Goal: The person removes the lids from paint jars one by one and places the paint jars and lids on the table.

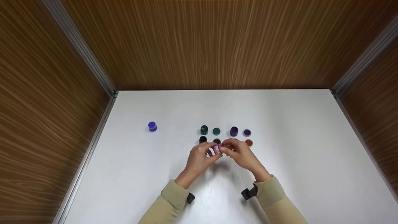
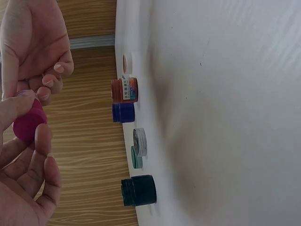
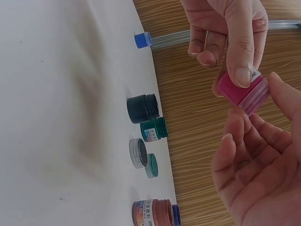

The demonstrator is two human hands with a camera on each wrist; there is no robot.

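Note:
A small jar of pink paint [image 3: 230, 90] is held above the white table, between both hands. My left hand [image 1: 198, 159] grips its body with thumb and fingers. My right hand [image 1: 244, 155] pinches the clear ridged lid [image 3: 255, 98], which sits on the jar's mouth. Just beyond the hands stand uncapped jars: a green jar [image 1: 204, 130], a purple-blue jar [image 1: 234, 131] and a black jar [image 1: 202, 139], partly behind the left fingers. The right hand mostly hides a reddish-brown jar [image 2: 125, 90] in the head view.
Lids lie beside the jars: a green lid [image 1: 216, 131], a dark lid [image 1: 216, 141], a purple lid [image 1: 247, 133] and a reddish-brown lid [image 1: 248, 142]. A blue jar [image 1: 152, 126] stands apart at the left. Wood-grain panels [image 1: 199, 46] enclose the white table [image 1: 295, 149].

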